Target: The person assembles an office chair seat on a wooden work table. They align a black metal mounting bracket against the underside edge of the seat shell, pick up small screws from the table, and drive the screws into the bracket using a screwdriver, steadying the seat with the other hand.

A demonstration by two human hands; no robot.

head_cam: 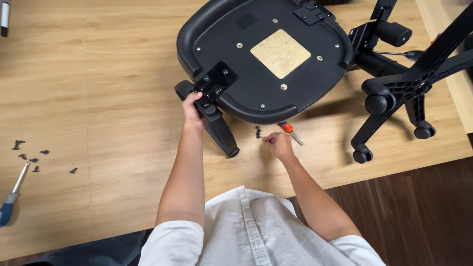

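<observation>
An upside-down black chair seat (256, 59) lies on a wooden floor panel (98, 88). A black armrest (217, 125) sits against its near-left edge, by a black mounting bracket (214, 83). My left hand (193, 111) grips the armrest's upper part beside the bracket. My right hand (278, 145) rests on the wood with its fingers pinched together next to a few small black screws (257, 131); whether it holds one I cannot tell. A screwdriver with a red and orange handle (290, 130) lies just beyond that hand, partly under the seat's edge.
A black wheeled chair base (409, 88) lies at the right, with another screwdriver (401, 54) near it. Several loose black screws (34, 157) and a blue-handled screwdriver (12, 194) lie at the far left. Dark wood floor (419, 212) begins at the lower right.
</observation>
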